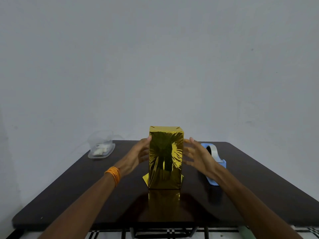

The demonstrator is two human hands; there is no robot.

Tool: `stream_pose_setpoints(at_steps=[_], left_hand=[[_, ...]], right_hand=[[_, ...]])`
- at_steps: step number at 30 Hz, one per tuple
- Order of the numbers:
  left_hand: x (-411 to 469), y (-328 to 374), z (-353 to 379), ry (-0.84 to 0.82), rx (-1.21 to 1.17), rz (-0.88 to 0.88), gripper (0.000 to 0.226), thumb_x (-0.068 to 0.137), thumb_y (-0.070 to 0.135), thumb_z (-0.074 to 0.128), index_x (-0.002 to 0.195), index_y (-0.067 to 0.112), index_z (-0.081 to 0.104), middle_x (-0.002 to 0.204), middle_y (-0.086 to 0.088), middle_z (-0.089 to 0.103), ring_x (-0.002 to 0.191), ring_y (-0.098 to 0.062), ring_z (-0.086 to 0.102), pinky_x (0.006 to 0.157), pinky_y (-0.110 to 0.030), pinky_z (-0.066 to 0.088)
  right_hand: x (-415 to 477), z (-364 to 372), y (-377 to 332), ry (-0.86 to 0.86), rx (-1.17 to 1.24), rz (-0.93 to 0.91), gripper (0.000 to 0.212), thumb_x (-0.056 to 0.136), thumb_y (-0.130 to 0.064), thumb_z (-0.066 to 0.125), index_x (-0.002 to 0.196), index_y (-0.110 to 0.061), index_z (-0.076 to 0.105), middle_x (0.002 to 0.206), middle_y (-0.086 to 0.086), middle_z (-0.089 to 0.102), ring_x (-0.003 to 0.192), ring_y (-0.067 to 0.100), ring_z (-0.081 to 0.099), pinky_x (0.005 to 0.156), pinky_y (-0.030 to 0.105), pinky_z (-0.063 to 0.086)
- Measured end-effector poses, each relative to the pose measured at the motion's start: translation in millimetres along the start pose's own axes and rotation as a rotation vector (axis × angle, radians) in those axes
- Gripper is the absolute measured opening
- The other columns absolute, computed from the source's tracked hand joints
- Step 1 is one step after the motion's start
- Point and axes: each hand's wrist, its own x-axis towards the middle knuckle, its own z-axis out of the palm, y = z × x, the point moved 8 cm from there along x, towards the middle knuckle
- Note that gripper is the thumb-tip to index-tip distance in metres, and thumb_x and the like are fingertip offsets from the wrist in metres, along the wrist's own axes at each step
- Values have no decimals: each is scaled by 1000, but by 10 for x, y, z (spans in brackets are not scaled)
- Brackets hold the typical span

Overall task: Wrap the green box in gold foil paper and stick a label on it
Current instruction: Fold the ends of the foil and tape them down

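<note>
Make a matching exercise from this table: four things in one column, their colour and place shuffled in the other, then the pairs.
1. wrapped box
2. tape dispenser
3. plastic container
4. wrist threads

A. light blue, partly behind the right hand
B. clear, far left corner of the table
C. orange, round a wrist
D. gold, upright at the centre

Pairs: 1-D; 2-A; 3-B; 4-C

— How does the gold foil paper (165, 157) look?
— Mirror-glossy, metallic, finely creased.
— And the desk (77, 190)?
— Dark, smooth, polished enough to reflect the foil.
— The rest?
— At the far left corner is a clear plastic tub (101, 149). By the right edge is a matt pale-blue plastic tape dispenser (223, 164). The wrist band (114, 175) looks like orange thread.
</note>
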Motion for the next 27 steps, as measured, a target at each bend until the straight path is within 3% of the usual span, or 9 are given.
stream_pose_setpoints(at_steps=[4,7,10,15,18,20,21,24,27], left_hand=[[-34,-310,11,-79,196,-54,83,72,64,76,142,32,45,142,2,53,128,-16,52,110,-44,42],[-100,-355,29,-33,235,-66,88,69,72,72,141,30,47,140,2,56,126,-15,54,110,-45,42],[-160,-211,79,63,273,-57,77,72,80,59,124,24,64,117,2,71,111,-17,65,105,-46,47],[-163,12,77,140,259,-126,78,74,89,40,114,30,71,111,0,74,106,-21,68,101,-45,48],[-186,-5,37,144,227,-193,79,78,89,32,116,31,69,112,-4,73,105,-23,68,91,-43,54],[-194,-125,-36,196,229,-245,76,86,81,31,111,22,71,106,-12,74,94,-26,69,72,-35,58],[-196,-199,-85,226,243,-265,78,87,79,32,108,17,72,103,-14,74,92,-28,70,71,-36,59],[-156,-456,-171,263,301,-310,85,74,89,37,95,16,75,98,-11,73,96,-31,68,89,-47,56],[-80,-653,-238,278,360,-300,92,69,91,35,94,12,75,100,-9,73,96,-28,68,96,-46,52]], right_hand=[[-144,98,37,-86,-227,19,63,79,-33,76,138,-34,52,134,1,63,124,18,60,104,44,49],[-151,116,0,-39,-298,-13,61,83,-30,79,139,-32,53,130,2,66,121,19,63,106,47,48],[-139,164,-45,43,-293,-57,52,86,-41,70,131,-16,60,118,13,71,108,21,69,99,41,54],[-55,200,-159,241,-306,-12,66,84,-66,62,106,-4,69,98,21,73,89,35,72,74,36,60],[0,263,-81,241,-284,122,52,90,-62,57,75,-13,55,60,7,49,48,17,48,44,23,44],[44,273,25,258,-280,166,47,91,-61,57,75,-18,46,58,1,32,42,10,30,40,16,30],[61,273,80,268,-289,178,47,93,-59,57,72,-19,45,56,-1,30,40,9,27,40,14,27],[114,200,263,291,-339,193,50,96,-54,55,63,-19,43,46,-6,33,34,6,28,37,16,27],[158,107,438,332,-418,207,51,95,-57,55,69,-14,57,51,-3,51,44,10,47,44,21,39]])
